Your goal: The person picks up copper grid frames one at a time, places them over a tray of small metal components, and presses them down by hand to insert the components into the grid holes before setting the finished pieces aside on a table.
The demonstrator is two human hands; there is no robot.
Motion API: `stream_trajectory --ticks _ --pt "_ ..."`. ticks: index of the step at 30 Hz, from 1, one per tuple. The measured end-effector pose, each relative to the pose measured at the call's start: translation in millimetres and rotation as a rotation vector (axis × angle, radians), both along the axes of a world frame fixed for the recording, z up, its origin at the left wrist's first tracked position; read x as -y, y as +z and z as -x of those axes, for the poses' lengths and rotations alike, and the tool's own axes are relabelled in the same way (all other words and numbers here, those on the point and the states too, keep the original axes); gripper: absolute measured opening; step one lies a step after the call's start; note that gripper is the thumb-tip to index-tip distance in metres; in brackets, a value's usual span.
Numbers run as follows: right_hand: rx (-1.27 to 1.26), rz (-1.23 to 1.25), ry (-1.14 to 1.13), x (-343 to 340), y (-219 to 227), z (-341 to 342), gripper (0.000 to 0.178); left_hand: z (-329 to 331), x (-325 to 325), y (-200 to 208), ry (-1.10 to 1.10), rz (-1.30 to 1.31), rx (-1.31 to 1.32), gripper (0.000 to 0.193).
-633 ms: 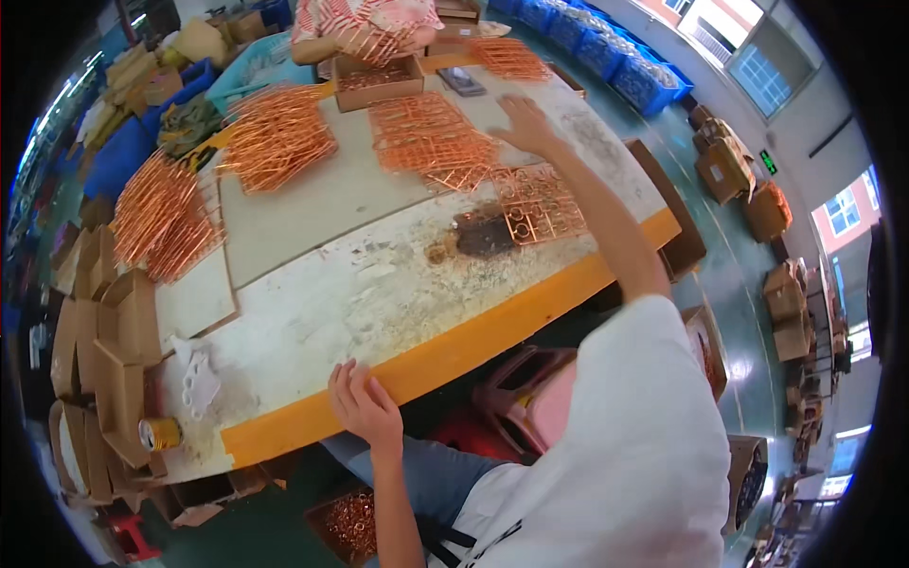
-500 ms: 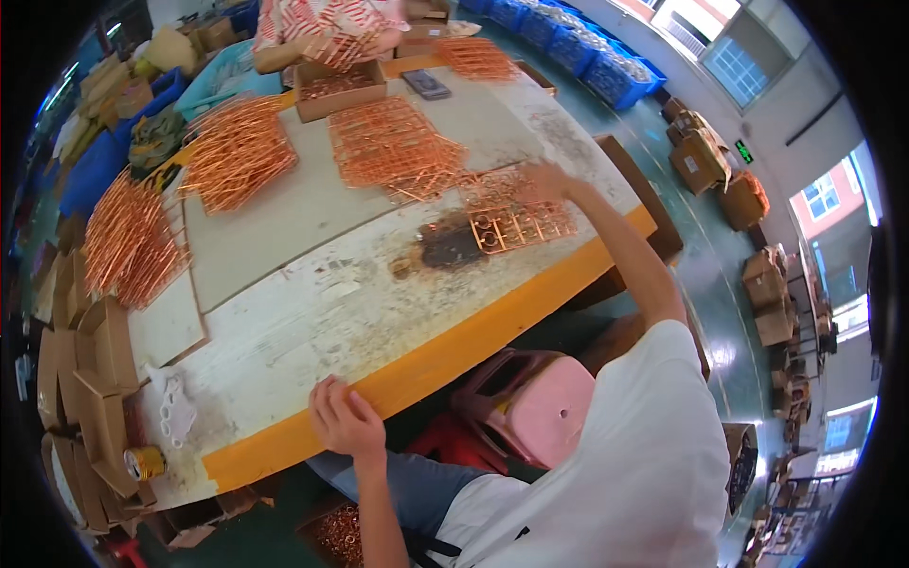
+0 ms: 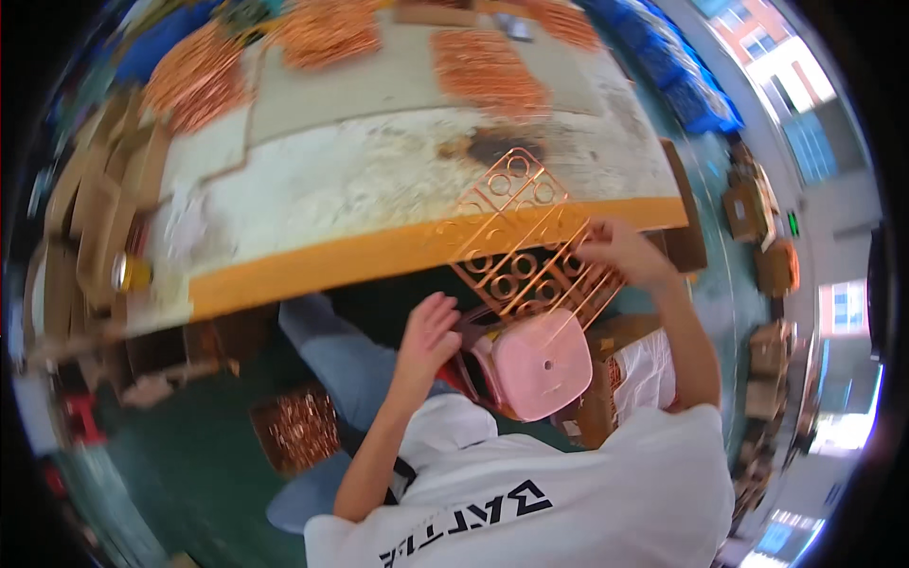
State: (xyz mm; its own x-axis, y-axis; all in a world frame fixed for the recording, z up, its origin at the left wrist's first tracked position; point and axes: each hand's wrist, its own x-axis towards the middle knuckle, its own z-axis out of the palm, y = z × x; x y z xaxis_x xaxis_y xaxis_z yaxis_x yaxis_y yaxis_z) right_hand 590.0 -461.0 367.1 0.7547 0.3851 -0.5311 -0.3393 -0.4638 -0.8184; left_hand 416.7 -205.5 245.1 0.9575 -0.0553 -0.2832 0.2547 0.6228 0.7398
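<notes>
My right hand point(image 3: 620, 251) is closed on the right side of a copper-coloured lattice of bars and small rings point(image 3: 527, 263). The lattice hangs at a slant across the table's orange front edge point(image 3: 379, 248), with its lower part above a pink stool point(image 3: 544, 369). My left hand point(image 3: 431, 336) is held in front of the table edge, to the left of the lattice. Its fingers are stretched out, and it holds nothing. Both hands are a little blurred.
Copper lattices lie in piles on the table: a middle pile point(image 3: 488, 71), a left pile point(image 3: 327, 33) and a far-left pile point(image 3: 199, 76). Cardboard boxes point(image 3: 142, 170) and a yellow can point(image 3: 133, 273) stand at the left end. Below is a box of copper pieces point(image 3: 301, 428).
My right hand has taken a lattice off the tabletop and drawn it toward me over the front edge. My left hand has left the edge and moved right. The view has tilted downward.
</notes>
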Motion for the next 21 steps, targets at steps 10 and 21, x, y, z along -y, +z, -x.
stream_trajectory --ticks 10,21 --pt "-0.399 -0.514 0.668 -347.2 -129.3 203.4 0.029 230.9 -140.5 -5.9 1.083 -0.249 -0.235 0.033" --pt "-0.270 -0.408 1.268 -493.7 -309.7 379.9 0.018 385.0 -178.7 -157.5 1.649 -0.123 -0.596 0.032"
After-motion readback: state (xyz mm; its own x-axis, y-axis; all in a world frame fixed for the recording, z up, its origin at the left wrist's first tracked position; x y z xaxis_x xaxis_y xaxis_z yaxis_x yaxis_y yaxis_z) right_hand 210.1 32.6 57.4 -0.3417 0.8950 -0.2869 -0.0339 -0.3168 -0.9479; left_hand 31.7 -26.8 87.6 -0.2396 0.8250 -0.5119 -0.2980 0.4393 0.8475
